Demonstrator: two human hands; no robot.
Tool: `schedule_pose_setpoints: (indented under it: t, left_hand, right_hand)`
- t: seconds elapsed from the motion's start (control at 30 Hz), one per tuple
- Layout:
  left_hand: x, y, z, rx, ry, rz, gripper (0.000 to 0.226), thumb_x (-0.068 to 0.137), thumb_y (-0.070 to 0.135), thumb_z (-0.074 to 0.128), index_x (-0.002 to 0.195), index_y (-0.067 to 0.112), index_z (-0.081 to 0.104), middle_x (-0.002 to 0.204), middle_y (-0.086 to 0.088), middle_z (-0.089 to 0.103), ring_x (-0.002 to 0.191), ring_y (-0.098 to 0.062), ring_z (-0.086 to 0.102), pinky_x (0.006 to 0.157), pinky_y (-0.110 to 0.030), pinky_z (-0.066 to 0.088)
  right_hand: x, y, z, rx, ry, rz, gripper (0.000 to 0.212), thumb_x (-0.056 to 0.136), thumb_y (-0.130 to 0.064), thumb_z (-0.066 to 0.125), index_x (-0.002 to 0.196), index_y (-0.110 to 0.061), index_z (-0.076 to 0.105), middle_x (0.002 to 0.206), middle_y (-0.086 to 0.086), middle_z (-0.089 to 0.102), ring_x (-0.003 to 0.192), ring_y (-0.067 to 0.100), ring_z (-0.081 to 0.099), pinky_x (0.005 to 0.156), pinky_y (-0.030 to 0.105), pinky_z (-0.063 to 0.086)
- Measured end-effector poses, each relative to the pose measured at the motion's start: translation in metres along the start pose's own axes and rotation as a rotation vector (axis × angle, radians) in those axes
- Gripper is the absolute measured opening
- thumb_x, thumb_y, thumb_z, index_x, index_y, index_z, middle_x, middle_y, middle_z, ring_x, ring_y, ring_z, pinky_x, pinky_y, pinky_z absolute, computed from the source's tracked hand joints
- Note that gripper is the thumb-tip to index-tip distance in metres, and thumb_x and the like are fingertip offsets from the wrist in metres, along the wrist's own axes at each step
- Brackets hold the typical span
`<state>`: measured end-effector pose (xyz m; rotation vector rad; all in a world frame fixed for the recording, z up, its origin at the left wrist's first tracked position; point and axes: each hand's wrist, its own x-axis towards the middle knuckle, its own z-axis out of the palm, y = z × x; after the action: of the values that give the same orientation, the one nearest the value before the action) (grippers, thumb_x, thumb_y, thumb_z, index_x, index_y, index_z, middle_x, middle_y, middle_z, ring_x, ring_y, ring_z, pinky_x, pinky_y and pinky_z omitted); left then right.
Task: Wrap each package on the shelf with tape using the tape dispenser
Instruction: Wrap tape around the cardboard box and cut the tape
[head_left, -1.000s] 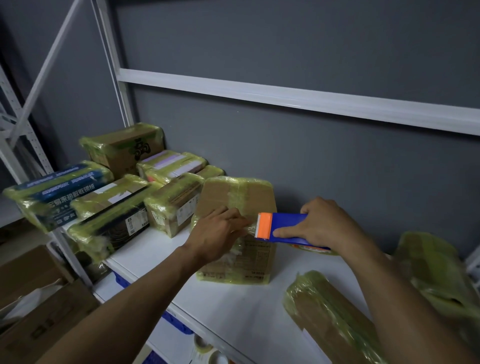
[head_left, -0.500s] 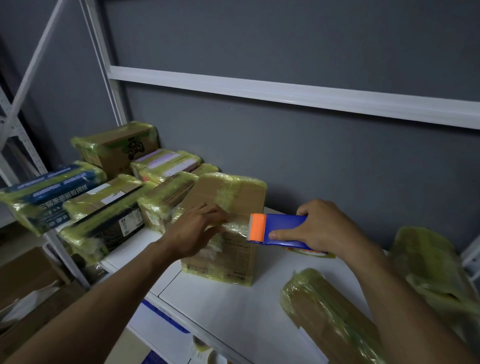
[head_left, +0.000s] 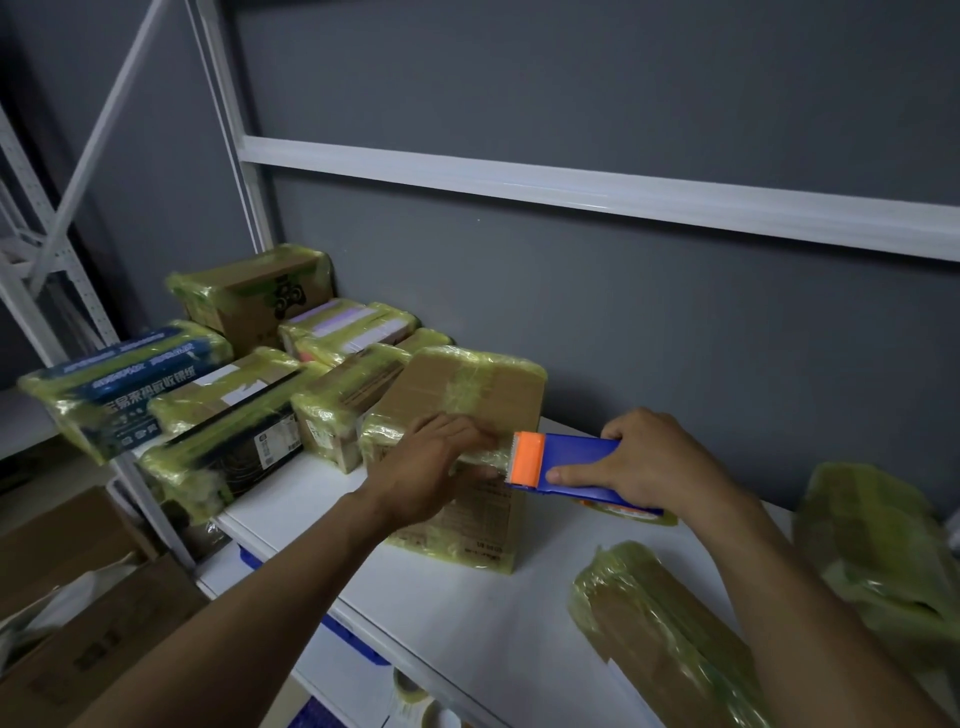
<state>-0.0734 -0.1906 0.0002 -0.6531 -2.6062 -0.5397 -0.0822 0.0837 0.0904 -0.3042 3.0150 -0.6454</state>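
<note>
The step in hand is finishing a band of tape on the brown box (head_left: 467, 395) that stands in the middle of the white shelf (head_left: 467, 613), between a row of already wrapped packages (head_left: 223, 415) on its left and another wrapped package (head_left: 654, 623) lying near the front on its right. The hands are close together at the box's right front edge. The left hand (head_left: 421, 467) lies over the tape (head_left: 491, 457) with fairly straight, slightly blurred fingers that press it against the cardboard. The right hand (head_left: 660, 462) is curled round the blue tape dispenser (head_left: 571, 460), whose orange toothed end sits just beside the left fingertips. The next move probably calls for holding the tape down firmly while the dispenser is tilted so its teeth bite and tear the strip. The loose end would then need smoothing flat. Compared with half a second ago, the short stretch of bare tape between fingers and cutter has nearly closed, as the left hand has slid toward the orange end. The right hand's grip and the box's place look the same.
</note>
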Motion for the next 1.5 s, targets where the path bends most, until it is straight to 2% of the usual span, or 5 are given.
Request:
schedule_pose_setpoints:
  t: [0.57,0.7,0.97,1.2,1.5]
  left_hand:
    - [-0.003,-0.016,-0.007,-0.043,-0.030,-0.013,0.027,0.100,0.030,0.061,0.127,0.031,0.064,0.136,0.017,0.061,0.127,-0.002,0.052,0.109,-0.034,0.033]
    - [-0.005,0.000,-0.003,0.034,-0.154,0.020,0.076,0.086,-0.007,0.045,0.151,0.030,0.034,0.159,0.015,0.037,0.150,0.001,0.023,0.124,-0.038,0.003]
    - [-0.004,0.002,0.009,-0.042,-0.045,-0.048,0.048,0.098,0.064,0.044,0.140,0.043,0.054,0.152,0.024,0.045,0.145,0.007,0.029,0.119,-0.043,0.014]
    - [-0.002,-0.001,0.011,0.056,-0.051,-0.083,0.057,0.098,0.069,0.026,0.140,0.041,0.052,0.147,0.022,0.050,0.138,0.000,0.040,0.110,-0.037,0.014]
    - [-0.003,-0.002,0.004,0.001,-0.071,-0.047,0.056,0.097,0.069,0.029,0.140,0.041,0.053,0.145,0.024,0.050,0.138,0.000,0.039,0.111,-0.044,0.017]
  right_hand:
    - [-0.021,0.021,0.012,0.127,0.071,0.028,0.086,0.051,-0.083,0.081,0.077,-0.004,0.061,0.064,0.004,0.055,0.055,0.015,0.053,0.054,0.028,0.039]
    - [-0.014,0.022,0.020,0.112,0.086,0.045,0.092,0.047,-0.087,0.079,0.080,-0.002,0.063,0.067,0.010,0.056,0.055,0.018,0.051,0.054,0.029,0.036]
    - [-0.006,0.016,0.027,0.121,0.050,0.039,0.100,0.042,-0.092,0.073,0.081,0.000,0.062,0.066,0.009,0.053,0.056,0.019,0.054,0.056,0.030,0.039]
    - [-0.019,0.021,0.029,0.153,0.043,0.029,0.095,0.047,-0.089,0.075,0.085,-0.003,0.065,0.087,0.016,0.067,0.072,0.027,0.068,0.056,0.035,0.049]
    - [-0.048,0.043,0.020,0.168,0.048,0.072,0.068,0.061,-0.075,0.083,0.073,-0.011,0.064,0.071,0.006,0.066,0.062,0.019,0.066,0.056,0.027,0.047]
